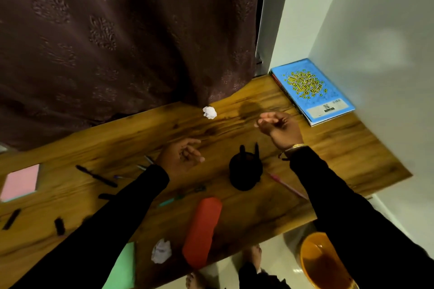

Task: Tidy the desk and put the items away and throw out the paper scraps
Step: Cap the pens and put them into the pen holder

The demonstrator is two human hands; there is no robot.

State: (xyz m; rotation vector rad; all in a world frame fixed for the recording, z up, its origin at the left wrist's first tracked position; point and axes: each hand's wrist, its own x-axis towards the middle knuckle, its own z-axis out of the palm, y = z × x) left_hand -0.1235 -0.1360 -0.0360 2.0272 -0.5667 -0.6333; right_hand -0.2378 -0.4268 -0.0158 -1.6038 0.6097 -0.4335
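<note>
A black pen holder [245,170] stands near the middle of the wooden bench [340,148], with two dark pens upright in it. Both hands hover empty above the bench with fingers loosely curled: the left hand [182,156] just left of the holder, the right hand [278,125] beyond it and slightly right. One crumpled paper ball [209,112] lies beyond the holder by the brown curtain [117,42]; another paper ball [161,251] lies nearer than the holder, beside a red pencil case [202,232]. Loose pens [97,176] are scattered left of the holder. A blue book [313,90] lies far right against the wall. An orange bin [323,263] sits on the floor.
</note>
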